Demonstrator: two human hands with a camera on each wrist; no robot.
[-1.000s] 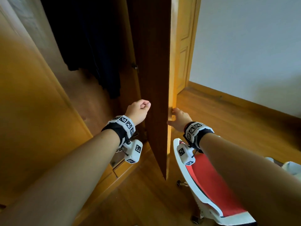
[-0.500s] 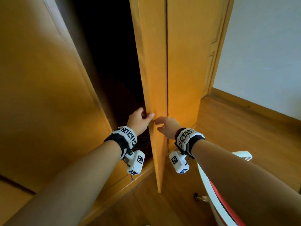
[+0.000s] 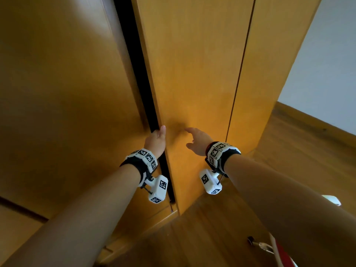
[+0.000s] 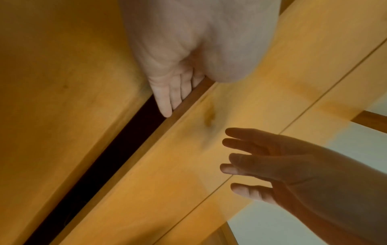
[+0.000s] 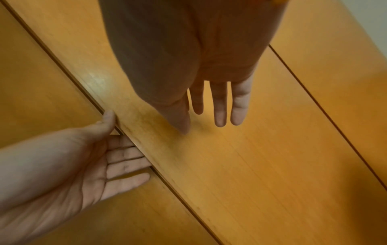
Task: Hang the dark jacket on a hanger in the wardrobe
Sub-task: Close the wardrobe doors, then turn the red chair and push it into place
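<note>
The wardrobe's right door stands almost closed, leaving a narrow dark gap beside the left panel. The dark jacket and hanger are hidden inside. My left hand is at the door's free edge. Its straight fingers lie in the gap along the edge, and its thumb rests on the door front. My right hand is spread flat just off the door face, fingers straight, holding nothing.
A white wall and wooden floor lie to the right of the wardrobe. A red and white chair with a caster pokes in at the bottom right, close behind my right arm.
The door has swung from wide open to nearly closed, hiding the hanging dark clothes. My left hand went from gripping the edge to straight fingers; my right hand moved onto the door face.
</note>
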